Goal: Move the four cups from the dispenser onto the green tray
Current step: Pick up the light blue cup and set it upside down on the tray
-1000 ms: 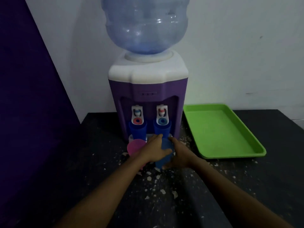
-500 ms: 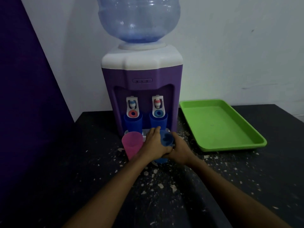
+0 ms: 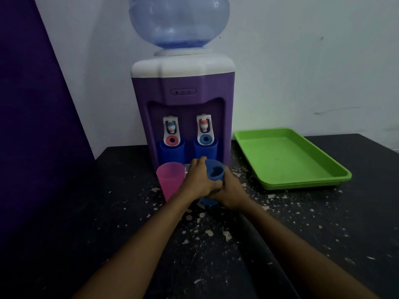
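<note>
A purple water dispenser [image 3: 183, 98] stands at the back of the dark table. Two blue cups [image 3: 172, 153] [image 3: 205, 151] sit under its two taps. In front of it a pink cup [image 3: 170, 180] stands upright on the table. Right of the pink cup is a front blue cup [image 3: 214, 172], tilted with its mouth towards me. My left hand [image 3: 197, 180] and my right hand [image 3: 231, 192] are both wrapped around this cup. The green tray [image 3: 302, 180] lies to the right with nothing in it.
A large water bottle [image 3: 179, 22] tops the dispenser. A purple panel [image 3: 32, 126] fills the left side, a white wall the back. Pale flecks litter the black table [image 3: 323, 223] around my hands.
My hands have tightened around the front blue cup and tipped it, so its mouth now faces me. The view shifted, the dispenser now sits a little lower in the frame.
</note>
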